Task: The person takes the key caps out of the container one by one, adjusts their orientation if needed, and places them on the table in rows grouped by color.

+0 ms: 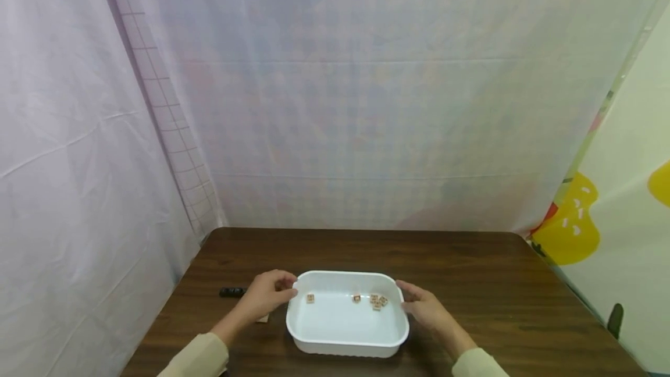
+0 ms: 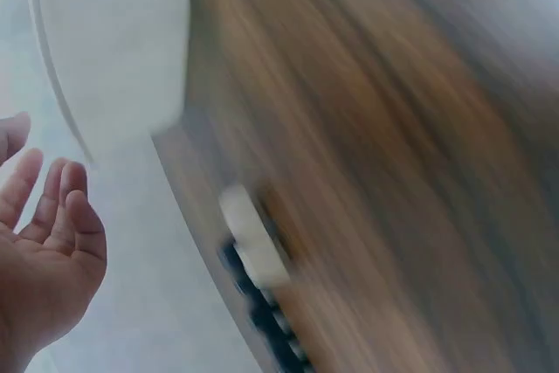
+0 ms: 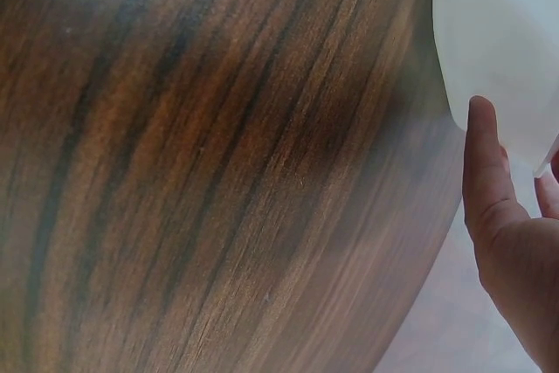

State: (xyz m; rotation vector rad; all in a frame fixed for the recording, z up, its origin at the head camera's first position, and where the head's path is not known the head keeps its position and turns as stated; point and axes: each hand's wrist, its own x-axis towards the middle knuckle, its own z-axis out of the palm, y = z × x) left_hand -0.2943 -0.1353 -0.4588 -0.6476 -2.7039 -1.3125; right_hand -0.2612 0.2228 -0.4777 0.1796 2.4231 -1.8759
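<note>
A white rectangular tray (image 1: 345,342) with rounded corners lies between the two hands in the head view. Inside it are several small light-wood blocks (image 1: 377,305) with reddish-brown marks, most of them toward the right, plus a lone block (image 1: 310,298) at the left. My right hand (image 1: 426,307) grips the tray's right end; in the right wrist view one finger (image 3: 483,150) lies along the outer wall. By the left rim is my left hand (image 1: 267,291), its fingers loosely bent. The left wrist view shows these fingers (image 2: 74,203) close to the tray's edge, holding nothing.
Left of the tray on the dark wooden table (image 1: 471,266) lies a black strip-like object (image 1: 232,292) with pale marks. A beige piece (image 1: 263,319) is partly hidden by the left wrist. Pale curtains (image 1: 366,132) hang behind the table.
</note>
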